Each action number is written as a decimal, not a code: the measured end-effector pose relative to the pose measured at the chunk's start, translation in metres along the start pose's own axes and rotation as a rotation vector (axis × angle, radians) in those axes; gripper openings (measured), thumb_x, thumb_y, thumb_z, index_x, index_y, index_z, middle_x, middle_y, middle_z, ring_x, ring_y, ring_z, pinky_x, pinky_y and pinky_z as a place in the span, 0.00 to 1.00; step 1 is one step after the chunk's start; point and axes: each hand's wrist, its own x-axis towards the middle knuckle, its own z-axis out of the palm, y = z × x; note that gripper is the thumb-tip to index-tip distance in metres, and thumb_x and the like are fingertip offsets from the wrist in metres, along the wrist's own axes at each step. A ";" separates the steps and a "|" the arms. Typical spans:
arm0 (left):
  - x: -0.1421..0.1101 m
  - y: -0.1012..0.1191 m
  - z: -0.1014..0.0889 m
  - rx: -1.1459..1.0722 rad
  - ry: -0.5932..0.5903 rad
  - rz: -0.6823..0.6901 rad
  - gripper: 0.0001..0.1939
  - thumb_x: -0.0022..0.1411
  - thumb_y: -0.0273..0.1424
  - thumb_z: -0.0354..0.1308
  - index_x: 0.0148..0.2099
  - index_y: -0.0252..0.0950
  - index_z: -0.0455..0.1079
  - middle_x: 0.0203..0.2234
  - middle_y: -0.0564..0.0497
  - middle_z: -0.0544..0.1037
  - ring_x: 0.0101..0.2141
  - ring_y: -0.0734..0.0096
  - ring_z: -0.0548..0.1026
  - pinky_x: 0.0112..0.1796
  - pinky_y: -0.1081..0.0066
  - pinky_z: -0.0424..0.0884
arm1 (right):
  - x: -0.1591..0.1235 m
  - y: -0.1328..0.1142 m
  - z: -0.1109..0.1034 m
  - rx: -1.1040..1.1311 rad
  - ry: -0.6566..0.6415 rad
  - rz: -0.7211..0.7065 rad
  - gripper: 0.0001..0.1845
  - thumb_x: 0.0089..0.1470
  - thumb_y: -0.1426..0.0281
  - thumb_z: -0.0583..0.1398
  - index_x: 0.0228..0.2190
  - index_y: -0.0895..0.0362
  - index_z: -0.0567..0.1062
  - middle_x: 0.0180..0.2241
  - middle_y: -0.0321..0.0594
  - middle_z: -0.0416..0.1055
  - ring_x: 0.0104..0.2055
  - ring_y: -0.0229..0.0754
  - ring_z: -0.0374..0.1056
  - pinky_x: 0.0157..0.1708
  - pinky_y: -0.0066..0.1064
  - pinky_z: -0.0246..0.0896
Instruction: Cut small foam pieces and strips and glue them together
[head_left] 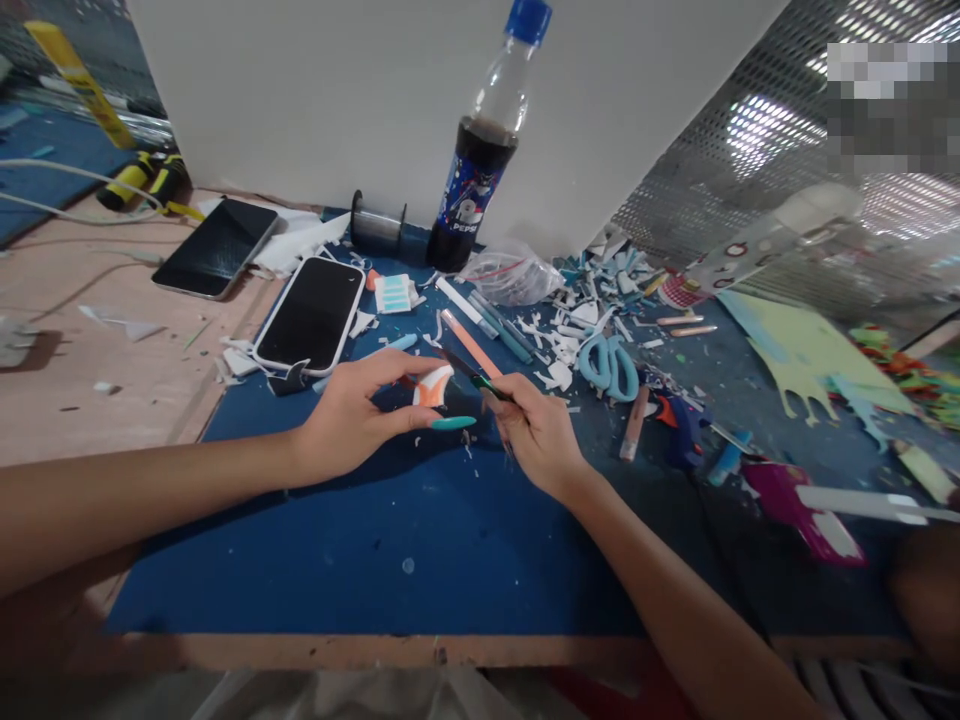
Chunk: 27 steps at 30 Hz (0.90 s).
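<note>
The Pepsi bottle (474,165) is smooth, glossy clear plastic; the white-edged smartphone (311,315) has a shiny glass front; the blue mat (352,560) looks matt; the plastic bag (514,276) is crinkled; the orange-and-white piece (432,386), perhaps matt foam or paper

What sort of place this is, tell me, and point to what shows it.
Probably a craft or model-making workbench: cut scraps are strewn over a blue mat, light-blue scissors lie beside them, and the left hand holds a small white-and-orange piece.
</note>
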 end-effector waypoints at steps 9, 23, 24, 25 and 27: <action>0.000 0.001 -0.001 -0.052 0.000 -0.066 0.18 0.53 0.35 0.67 0.45 0.33 0.75 0.42 0.43 0.79 0.41 0.62 0.77 0.45 0.67 0.74 | 0.001 0.001 0.002 -0.081 -0.036 0.026 0.12 0.64 0.65 0.47 0.36 0.55 0.67 0.16 0.28 0.58 0.14 0.31 0.54 0.16 0.24 0.46; 0.000 0.002 -0.001 -0.022 0.031 0.006 0.17 0.55 0.36 0.65 0.46 0.34 0.75 0.38 0.43 0.80 0.37 0.63 0.78 0.40 0.67 0.76 | 0.003 -0.002 0.002 -0.114 0.005 -0.031 0.11 0.65 0.66 0.46 0.35 0.55 0.66 0.17 0.28 0.57 0.14 0.30 0.53 0.15 0.23 0.45; 0.000 0.002 -0.001 -0.020 0.031 0.009 0.17 0.55 0.36 0.65 0.46 0.34 0.75 0.38 0.43 0.80 0.37 0.63 0.78 0.39 0.67 0.77 | 0.003 -0.002 0.003 -0.110 0.005 -0.027 0.11 0.65 0.66 0.47 0.35 0.54 0.66 0.17 0.28 0.57 0.14 0.30 0.53 0.15 0.23 0.45; 0.000 0.002 -0.001 -0.018 0.032 0.010 0.17 0.56 0.36 0.65 0.46 0.34 0.74 0.38 0.43 0.80 0.37 0.64 0.78 0.39 0.67 0.77 | 0.003 -0.001 0.003 -0.103 0.002 -0.021 0.10 0.65 0.66 0.47 0.35 0.54 0.66 0.17 0.28 0.57 0.14 0.30 0.53 0.15 0.23 0.45; 0.000 0.001 -0.001 -0.014 0.033 0.006 0.17 0.56 0.37 0.64 0.46 0.34 0.74 0.37 0.43 0.80 0.36 0.64 0.78 0.38 0.68 0.77 | 0.003 -0.001 0.003 -0.089 -0.002 -0.017 0.10 0.64 0.66 0.47 0.35 0.54 0.65 0.17 0.28 0.57 0.14 0.31 0.53 0.15 0.24 0.45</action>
